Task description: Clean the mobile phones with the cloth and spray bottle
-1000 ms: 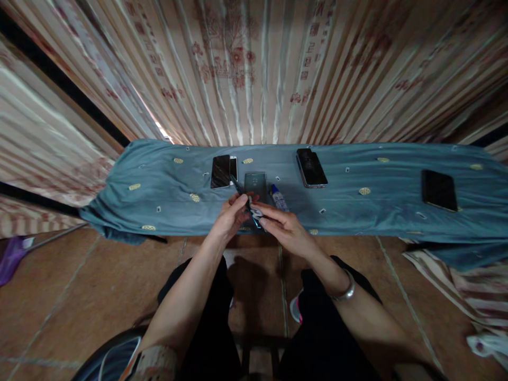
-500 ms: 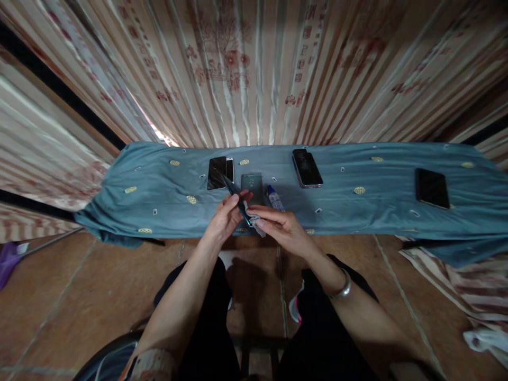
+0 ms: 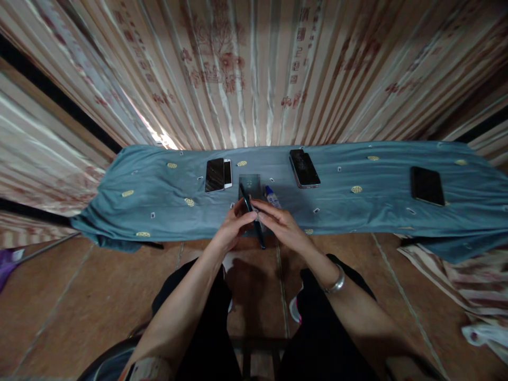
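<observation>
A dark smartphone point(image 3: 259, 233) with a bluish edge is held up on its side above the front of the table. My left hand point(image 3: 233, 225) is closed around it, thumb on the near face. Fingers of my right hand point(image 3: 281, 223) are bunched against the phone's other side, closed on a small grey-white cloth, most of it hidden by the fingers. Beneath and behind the hands lies a flat, dark see-through sheet or case point(image 3: 249, 181), partly covered. Just right of it is a small bottle point(image 3: 272, 197) with a blue cap.
On the blue patterned tablecloth point(image 3: 166, 193) lie a black phone point(image 3: 215, 175) overlapping a white-framed phone point(image 3: 227, 173), stacked dark phones point(image 3: 305, 169), and another black device point(image 3: 427, 186) at right. A striped curtain point(image 3: 254, 79) hangs behind. My knees are below the front edge.
The held phone has turned more upright, its lower end now pointing down toward me. My right hand has closed in against it, and the cloth shows less than before.
</observation>
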`<state>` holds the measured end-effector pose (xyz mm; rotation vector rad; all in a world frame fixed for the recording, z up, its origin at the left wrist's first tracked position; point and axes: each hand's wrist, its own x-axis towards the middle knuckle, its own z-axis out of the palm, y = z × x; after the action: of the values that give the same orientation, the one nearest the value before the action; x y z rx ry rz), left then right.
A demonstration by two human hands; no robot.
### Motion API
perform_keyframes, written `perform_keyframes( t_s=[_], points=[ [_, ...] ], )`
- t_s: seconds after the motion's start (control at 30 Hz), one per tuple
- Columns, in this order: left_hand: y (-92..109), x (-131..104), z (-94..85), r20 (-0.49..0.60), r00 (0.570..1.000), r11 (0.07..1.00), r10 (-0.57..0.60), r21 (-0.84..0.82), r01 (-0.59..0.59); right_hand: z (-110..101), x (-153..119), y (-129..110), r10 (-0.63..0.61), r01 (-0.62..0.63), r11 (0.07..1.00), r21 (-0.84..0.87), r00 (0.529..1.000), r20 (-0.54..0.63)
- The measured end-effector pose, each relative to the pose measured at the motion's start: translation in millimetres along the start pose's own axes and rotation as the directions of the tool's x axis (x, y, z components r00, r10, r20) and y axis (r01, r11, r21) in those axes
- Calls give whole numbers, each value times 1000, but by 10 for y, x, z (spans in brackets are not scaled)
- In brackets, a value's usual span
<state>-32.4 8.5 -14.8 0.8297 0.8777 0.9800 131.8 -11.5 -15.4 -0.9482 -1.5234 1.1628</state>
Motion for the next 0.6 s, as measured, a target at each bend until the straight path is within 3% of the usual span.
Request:
perform_keyframes(
  t_s=[0.17,0.33,0.5,0.6],
  points=[
    [-31,2,22,19,1000,999,-22,50,21,-4,21,41,76,-72,994,76,996,-42],
    [-117,52,65,42,996,976,81,198,-87,1,58,99,174,-161,979,123,979,-103],
    [-190,68,74,34,995,926,97,364,-103,-18,78,150,208,-198,977,76,967,-150],
    [-164,48,80,19,993,936,118,330,-118,-40,76,142,233,-220,971,96,960,-155]
  ],
)
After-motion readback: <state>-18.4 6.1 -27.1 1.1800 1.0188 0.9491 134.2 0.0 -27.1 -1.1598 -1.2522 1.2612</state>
